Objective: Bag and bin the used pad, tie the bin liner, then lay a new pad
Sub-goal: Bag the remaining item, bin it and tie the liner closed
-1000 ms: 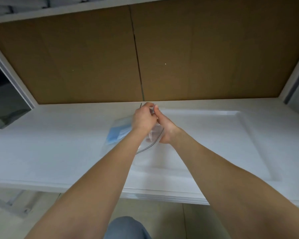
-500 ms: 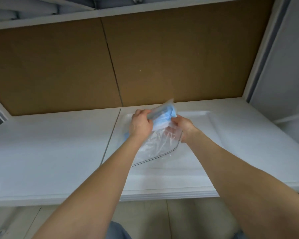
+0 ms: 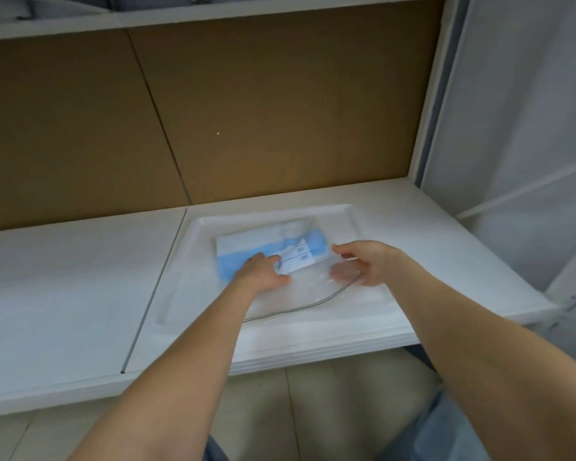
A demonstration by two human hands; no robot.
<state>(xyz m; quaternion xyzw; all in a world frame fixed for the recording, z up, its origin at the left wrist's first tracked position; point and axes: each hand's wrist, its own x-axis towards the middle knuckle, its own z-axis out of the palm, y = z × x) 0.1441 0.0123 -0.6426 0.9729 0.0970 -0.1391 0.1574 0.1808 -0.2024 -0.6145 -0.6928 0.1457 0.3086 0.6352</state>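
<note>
A folded blue and white pad (image 3: 266,242) lies inside a clear plastic bag (image 3: 308,292) with a dark zip edge. The bag lies flat in a shallow white tray (image 3: 177,271) on the white shelf. My left hand (image 3: 260,272) rests on top of the bagged pad at its near left part, with fingertips and thumb touching the plastic. My right hand (image 3: 369,261) is over the bag's right side with fingers spread and relaxed, holding nothing; whether it touches the plastic I cannot tell.
The white shelf (image 3: 64,287) runs left of the tray, with a seam between two panels. A brown cardboard back wall (image 3: 246,111) stands behind. A white upright post (image 3: 436,94) and pale wall close the right side. Tiled floor shows below the shelf edge.
The bag with the pad was held up in both hands; now it lies flat in the tray. My right hand has let go and opened. The view shifted left and down.
</note>
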